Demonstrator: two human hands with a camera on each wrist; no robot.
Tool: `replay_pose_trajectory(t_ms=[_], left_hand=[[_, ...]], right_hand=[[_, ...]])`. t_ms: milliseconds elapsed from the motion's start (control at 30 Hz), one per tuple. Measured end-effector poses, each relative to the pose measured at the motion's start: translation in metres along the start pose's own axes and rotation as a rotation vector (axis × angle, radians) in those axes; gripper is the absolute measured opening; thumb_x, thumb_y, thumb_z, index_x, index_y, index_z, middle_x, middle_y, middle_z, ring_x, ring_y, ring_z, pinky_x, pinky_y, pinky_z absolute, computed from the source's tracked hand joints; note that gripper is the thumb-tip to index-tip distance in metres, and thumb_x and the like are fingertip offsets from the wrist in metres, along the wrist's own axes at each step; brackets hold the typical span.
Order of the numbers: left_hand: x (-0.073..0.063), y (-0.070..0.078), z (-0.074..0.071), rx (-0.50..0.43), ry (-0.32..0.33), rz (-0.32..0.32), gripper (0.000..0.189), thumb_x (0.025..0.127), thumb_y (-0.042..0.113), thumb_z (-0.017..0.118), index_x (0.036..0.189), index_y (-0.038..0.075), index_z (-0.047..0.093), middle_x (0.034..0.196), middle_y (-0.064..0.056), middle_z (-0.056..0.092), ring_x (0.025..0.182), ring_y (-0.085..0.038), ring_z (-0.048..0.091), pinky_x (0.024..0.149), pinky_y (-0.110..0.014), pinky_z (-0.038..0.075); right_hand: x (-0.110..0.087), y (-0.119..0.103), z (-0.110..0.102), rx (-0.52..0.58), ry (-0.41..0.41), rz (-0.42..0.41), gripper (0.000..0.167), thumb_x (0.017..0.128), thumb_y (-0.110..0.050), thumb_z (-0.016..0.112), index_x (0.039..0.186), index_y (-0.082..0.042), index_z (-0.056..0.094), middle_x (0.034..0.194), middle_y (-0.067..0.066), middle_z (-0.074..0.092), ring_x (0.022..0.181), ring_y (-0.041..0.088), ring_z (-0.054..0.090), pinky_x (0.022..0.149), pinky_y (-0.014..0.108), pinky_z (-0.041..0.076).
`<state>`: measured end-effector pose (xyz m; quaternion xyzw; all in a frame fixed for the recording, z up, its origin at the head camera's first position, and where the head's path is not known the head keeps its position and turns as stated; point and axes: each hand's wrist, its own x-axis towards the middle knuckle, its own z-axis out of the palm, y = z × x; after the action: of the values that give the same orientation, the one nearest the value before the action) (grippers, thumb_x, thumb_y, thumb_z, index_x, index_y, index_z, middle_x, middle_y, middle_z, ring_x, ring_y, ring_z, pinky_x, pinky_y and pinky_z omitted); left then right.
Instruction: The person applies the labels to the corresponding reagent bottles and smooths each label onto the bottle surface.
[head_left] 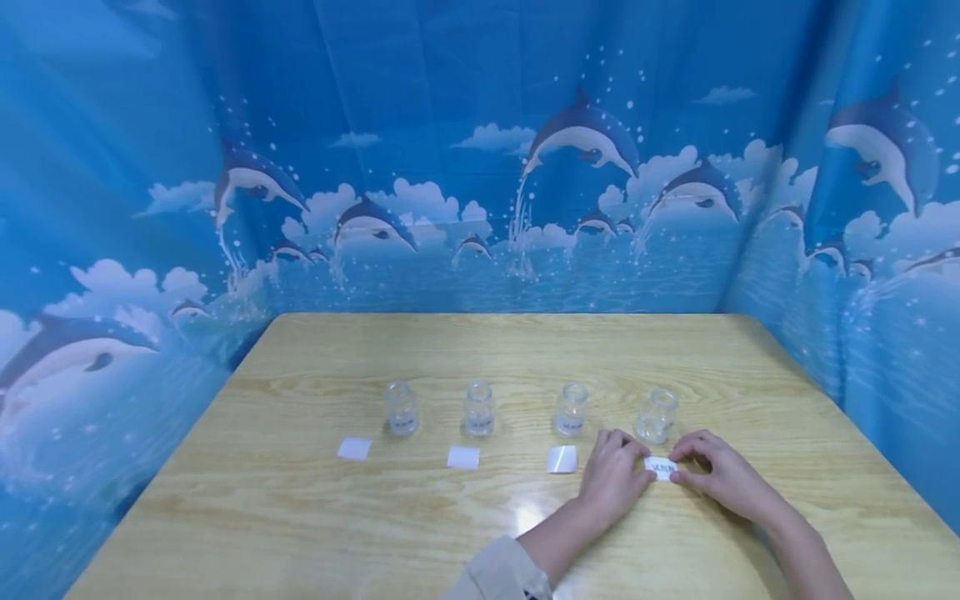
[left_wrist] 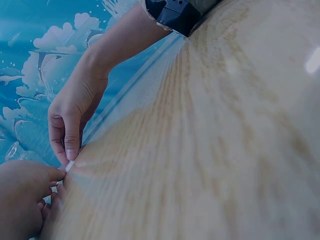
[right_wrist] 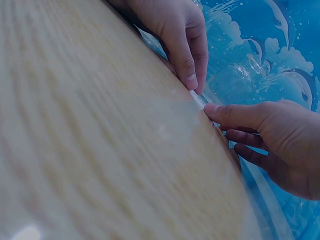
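Observation:
A small white label [head_left: 662, 468] with dark printed characters is stretched between the two hands, low over the table. My left hand [head_left: 615, 475] pinches its left end, and my right hand [head_left: 723, 475] pinches its right end. Seen edge-on in the right wrist view, the label [right_wrist: 198, 100] is a thin white strip between the thumbs. Just behind it stands a clear glass jar [head_left: 657, 415], on which I make out no print. Three similar jars, the left jar [head_left: 402, 408], a middle jar [head_left: 479, 408] and another jar [head_left: 572, 408], show dark print near their bases.
Three small pale squares lie in front of those jars: the left square [head_left: 354, 449], the middle square [head_left: 463, 457] and a glossy square [head_left: 562, 459]. The wooden table [head_left: 300, 517] meets a blue dolphin-print curtain [head_left: 450, 100] at its back and sides.

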<state>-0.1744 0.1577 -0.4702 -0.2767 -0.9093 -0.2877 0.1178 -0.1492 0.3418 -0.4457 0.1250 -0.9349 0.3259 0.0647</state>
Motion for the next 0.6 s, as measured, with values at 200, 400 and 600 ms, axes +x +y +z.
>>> replay_pose_trajectory(t_ms=[200, 400, 600], left_hand=[[0.0002, 0.0000, -0.0017, 0.017, -0.005, 0.013, 0.024, 0.076, 0.032, 0.073, 0.097, 0.023, 0.067, 0.099, 0.012, 0.054, 0.093, -0.002, 0.043, 0.078, -0.010, 0.036], [0.0000, -0.0005, -0.0006, -0.007, 0.027, 0.026, 0.026, 0.074, 0.030, 0.076, 0.098, 0.024, 0.066, 0.095, 0.014, 0.056, 0.089, -0.001, 0.044, 0.075, -0.009, 0.035], [0.0028, -0.0011, 0.0013, -0.253, 0.050, -0.038, 0.018, 0.074, 0.017, 0.076, 0.090, 0.021, 0.068, 0.079, 0.018, 0.056, 0.076, 0.003, 0.043, 0.067, -0.008, 0.035]], right_hand=[[0.0000, -0.0001, 0.0009, 0.005, 0.003, -0.008, 0.023, 0.073, -0.014, 0.076, 0.092, -0.009, 0.064, 0.102, 0.007, 0.056, 0.097, 0.032, 0.052, 0.086, 0.054, 0.041], [-0.0017, -0.0003, 0.0026, -0.021, 0.024, -0.053, 0.023, 0.075, -0.015, 0.075, 0.095, -0.011, 0.064, 0.099, 0.001, 0.057, 0.093, 0.022, 0.053, 0.082, 0.042, 0.044], [-0.0021, -0.0033, 0.0025, 0.083, 0.023, -0.019, 0.007, 0.085, -0.010, 0.065, 0.092, -0.008, 0.062, 0.088, -0.005, 0.061, 0.083, 0.006, 0.056, 0.073, 0.023, 0.047]])
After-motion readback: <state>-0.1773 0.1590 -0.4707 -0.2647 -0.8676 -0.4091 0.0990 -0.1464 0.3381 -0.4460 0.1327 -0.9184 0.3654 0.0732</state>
